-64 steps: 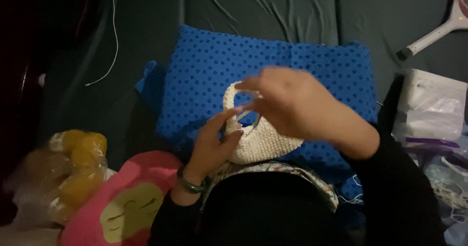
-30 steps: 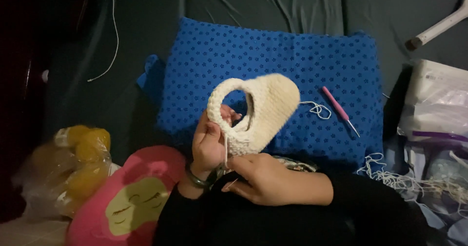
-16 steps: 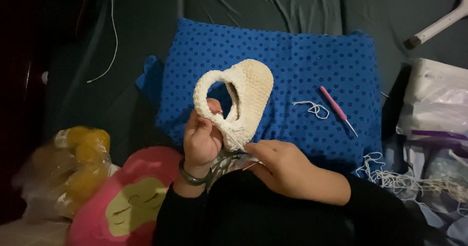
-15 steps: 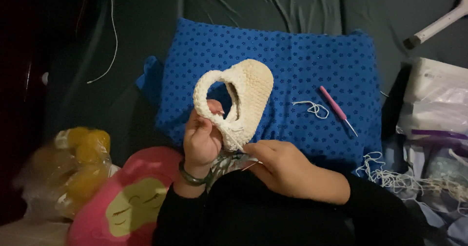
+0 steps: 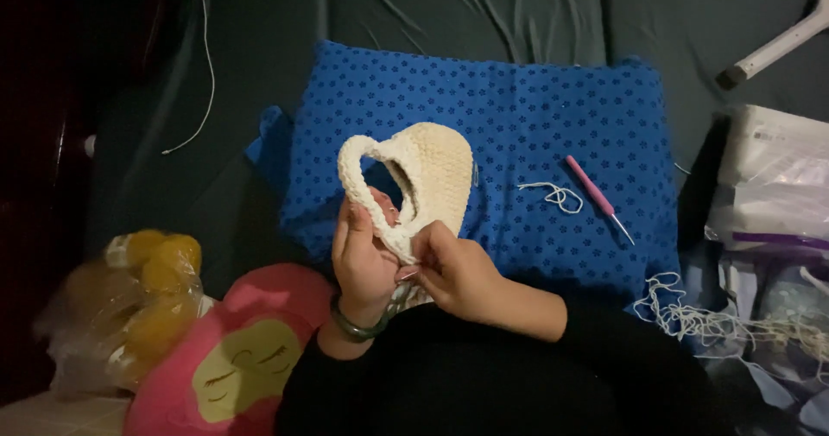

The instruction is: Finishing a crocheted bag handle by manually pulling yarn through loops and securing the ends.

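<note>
Head view, both hands gripping crocheted bag (image 5: 427, 177)

Dim, soft-focus view with light falling mostly on the centre (the left edge sinks into near-black shadow).

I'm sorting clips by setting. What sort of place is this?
Probably a bed or sofa at home: a blue dotted pillow on rumpled dark fabric, and a pink plush toy beside the person.

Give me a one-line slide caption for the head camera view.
Both hands, left and right, hold a cream crochet piece over a blue pillow, pink hook lying alongside.
</note>
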